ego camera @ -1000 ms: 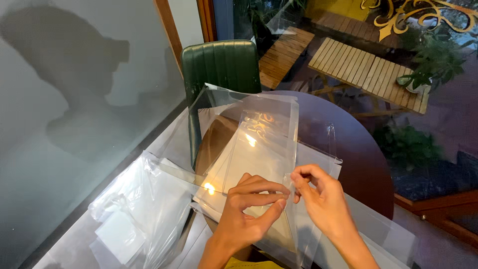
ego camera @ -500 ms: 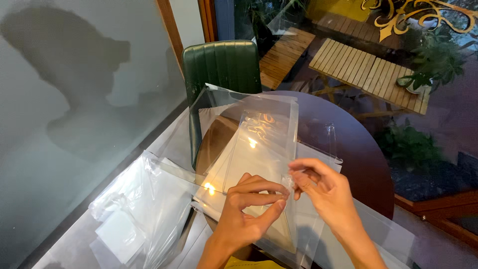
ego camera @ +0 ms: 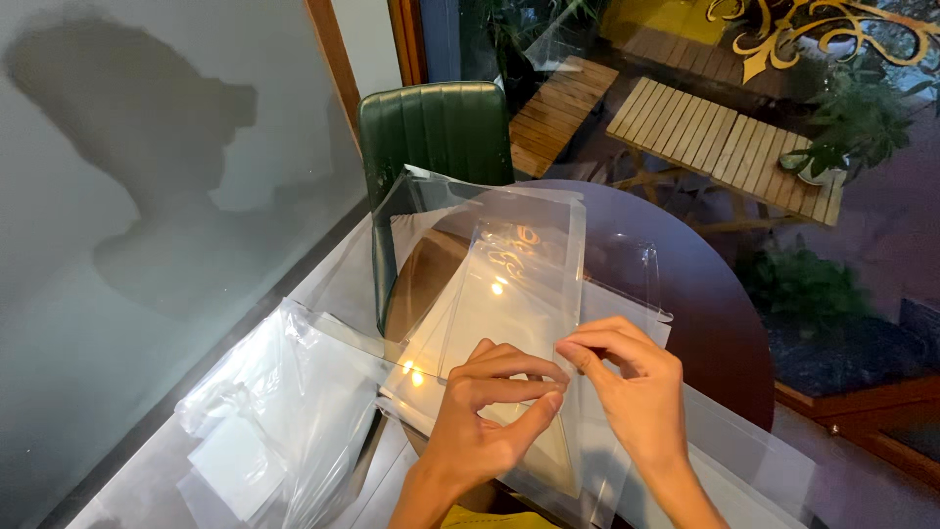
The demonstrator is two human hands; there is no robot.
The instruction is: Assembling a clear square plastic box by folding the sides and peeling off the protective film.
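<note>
We are pinching the near edge of a clear plastic sleeve [ego camera: 519,294] with both our left hand [ego camera: 485,416] and right hand [ego camera: 632,392], thumbs pressed to forefingers; it is lying atop a stack of clear bags [ego camera: 431,382] on the round brown table [ego camera: 705,323].

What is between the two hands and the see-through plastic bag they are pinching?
Nothing visible. The left hand and the right hand both pinch the near end of the clear plastic sleeve directly, fingertips on the film. It lies on top of more clear sheets on the round table.
</note>
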